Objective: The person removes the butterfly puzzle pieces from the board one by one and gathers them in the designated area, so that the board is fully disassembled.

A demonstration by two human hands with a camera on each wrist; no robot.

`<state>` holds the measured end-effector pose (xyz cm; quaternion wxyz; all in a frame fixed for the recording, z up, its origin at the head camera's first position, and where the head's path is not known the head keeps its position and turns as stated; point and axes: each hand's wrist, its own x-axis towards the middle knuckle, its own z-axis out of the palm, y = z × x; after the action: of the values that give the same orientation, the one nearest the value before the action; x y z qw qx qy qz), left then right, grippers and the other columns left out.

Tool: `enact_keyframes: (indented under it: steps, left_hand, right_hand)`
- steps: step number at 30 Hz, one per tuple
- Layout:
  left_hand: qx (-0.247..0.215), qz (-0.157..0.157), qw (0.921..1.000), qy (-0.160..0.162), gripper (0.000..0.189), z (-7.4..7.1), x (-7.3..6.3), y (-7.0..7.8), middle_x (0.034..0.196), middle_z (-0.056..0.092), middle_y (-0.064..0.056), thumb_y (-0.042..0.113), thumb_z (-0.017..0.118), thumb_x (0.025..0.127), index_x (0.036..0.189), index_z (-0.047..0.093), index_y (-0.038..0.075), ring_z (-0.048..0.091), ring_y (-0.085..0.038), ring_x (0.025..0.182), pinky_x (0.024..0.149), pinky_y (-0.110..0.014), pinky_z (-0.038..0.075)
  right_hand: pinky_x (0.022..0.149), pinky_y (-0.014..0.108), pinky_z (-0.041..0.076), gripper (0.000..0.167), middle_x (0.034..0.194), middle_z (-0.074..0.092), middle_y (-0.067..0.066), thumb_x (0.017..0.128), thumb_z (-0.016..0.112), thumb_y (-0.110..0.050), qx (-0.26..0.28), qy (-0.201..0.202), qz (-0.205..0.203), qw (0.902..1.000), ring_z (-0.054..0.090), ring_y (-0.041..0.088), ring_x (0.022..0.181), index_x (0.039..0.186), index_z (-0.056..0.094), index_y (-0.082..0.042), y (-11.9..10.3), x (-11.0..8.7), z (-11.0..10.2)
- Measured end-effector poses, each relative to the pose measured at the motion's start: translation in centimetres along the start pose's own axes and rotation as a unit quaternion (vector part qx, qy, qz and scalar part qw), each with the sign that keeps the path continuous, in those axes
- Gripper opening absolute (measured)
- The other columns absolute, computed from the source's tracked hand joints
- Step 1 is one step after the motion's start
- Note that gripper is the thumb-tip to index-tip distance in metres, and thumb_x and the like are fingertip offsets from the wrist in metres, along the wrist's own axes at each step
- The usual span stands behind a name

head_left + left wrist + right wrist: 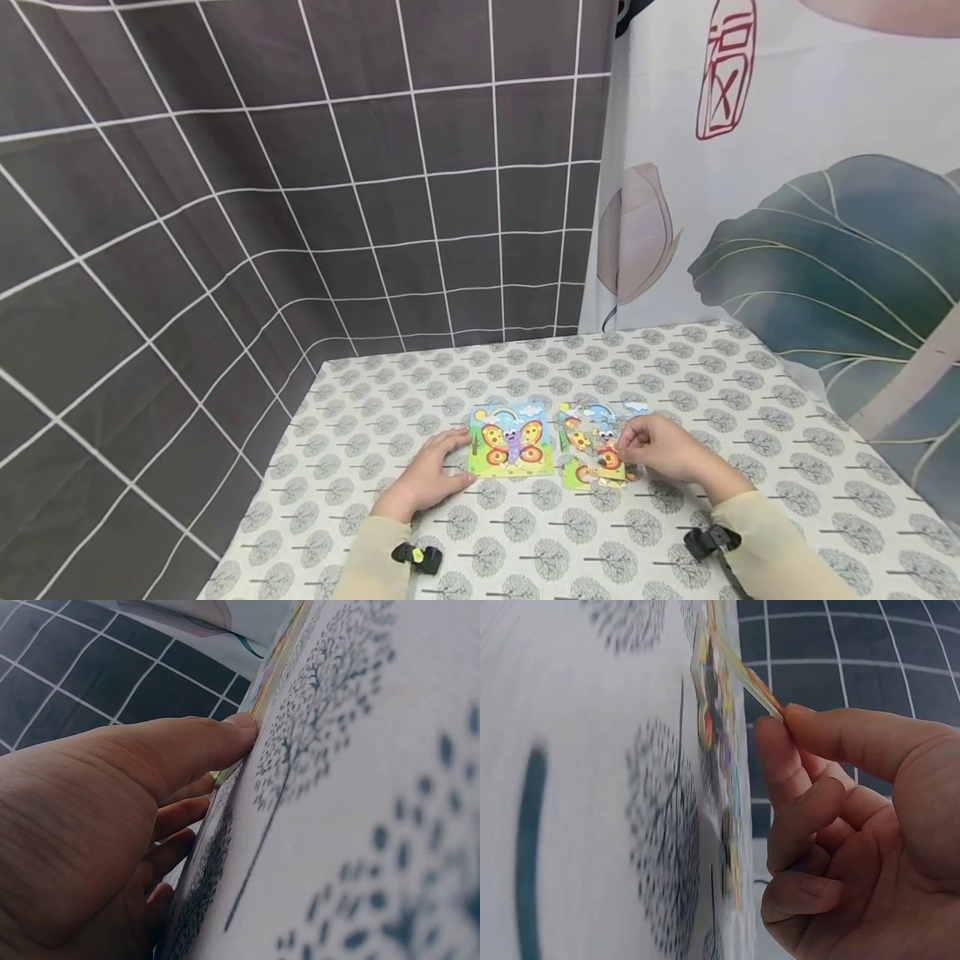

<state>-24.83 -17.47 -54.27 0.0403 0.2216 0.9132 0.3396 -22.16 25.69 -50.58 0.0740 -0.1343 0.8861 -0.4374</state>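
A square butterfly picture board (513,450) lies flat on the table, with a rainbow and sun printed on it. My left hand (427,477) rests at its left edge, fingers fairly straight, thumb by the lower corner. The left wrist view shows the thumb (214,742) touching the board's edge. To the right lie loose butterfly puzzle pieces (576,473), some overlapping. Over their right side, my right hand (663,448) pinches a thin puzzle piece (754,686) between thumb and forefinger. That piece is tilted, its far end close to the others. Its printed face is mostly hidden in the right wrist view.
A tree-patterned cloth (517,533) covers the table. Dark gridded fabric (375,183) hangs behind and at the left; a pale curtain with printed leaves (840,242) hangs at the right. One small piece (636,408) sits behind my right hand.
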Motion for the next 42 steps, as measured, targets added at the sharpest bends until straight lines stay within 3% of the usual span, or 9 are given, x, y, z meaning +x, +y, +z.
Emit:
enact_keyframes:
  steps: [5,19,30,37,42]
  left_hand:
    - [-0.003,0.002,1.0,0.0,0.068,-0.1,-0.3,0.0,0.162,0.045,-0.001,0.035,0.082,0.089,0.149,0.057,0.015,0.034,-0.032,0.152,0.125,-0.06,0.026]
    - [-0.001,-0.003,1.0,-0.002,0.068,0.0,-0.2,0.1,0.162,0.045,0.003,0.035,0.082,0.089,0.15,0.057,0.016,0.034,-0.03,0.153,0.126,-0.057,0.025]
    - [-0.005,-0.004,1.0,-0.003,0.068,-0.1,-0.4,0.2,0.162,0.044,0.0,0.036,0.081,0.09,0.15,0.057,0.014,0.033,-0.031,0.153,0.126,-0.058,0.025]
    - [-0.008,-0.001,1.0,-0.005,0.068,0.0,-0.3,0.4,0.162,0.044,-0.001,0.036,0.081,0.09,0.15,0.056,0.013,0.033,-0.031,0.153,0.126,-0.059,0.025]
    - [-0.01,0.001,0.9999,-0.008,0.069,0.4,-0.5,0.3,0.163,0.044,-0.002,0.036,0.081,0.09,0.15,0.056,0.013,0.034,-0.031,0.152,0.125,-0.059,0.025]
  right_hand:
    - [0.055,0.024,0.051,0.008,0.08,0.065,0.002,0.087,0.079,-0.012,0.0,0.008,-0.01,0.9999,0.058,0.015,0.067,0.09,0.072,-0.008,1.2,-0.5,-0.8]
    - [0.055,0.026,0.05,0.009,0.077,0.067,0.004,0.09,0.078,-0.015,0.008,0.009,0.034,0.9994,0.056,0.015,0.064,0.092,0.074,-0.008,2.6,-2.5,-3.1]
    - [0.047,0.023,0.045,0.007,0.073,0.064,0.004,0.087,0.078,-0.009,-0.005,0.007,0.044,0.999,0.051,0.011,0.058,0.09,0.073,-0.005,3.1,-3.0,-3.2]
    - [0.048,0.026,0.047,0.007,0.072,0.064,0.002,0.09,0.077,-0.01,-0.036,0.031,0.078,0.9958,0.055,0.017,0.061,0.086,0.071,-0.009,3.2,-3.3,-2.8]
    - [0.05,0.027,0.049,0.008,0.073,0.063,0.001,0.092,0.076,-0.009,-0.048,0.031,0.073,0.9956,0.056,0.017,0.063,0.085,0.071,-0.01,3.6,-3.7,-2.6]
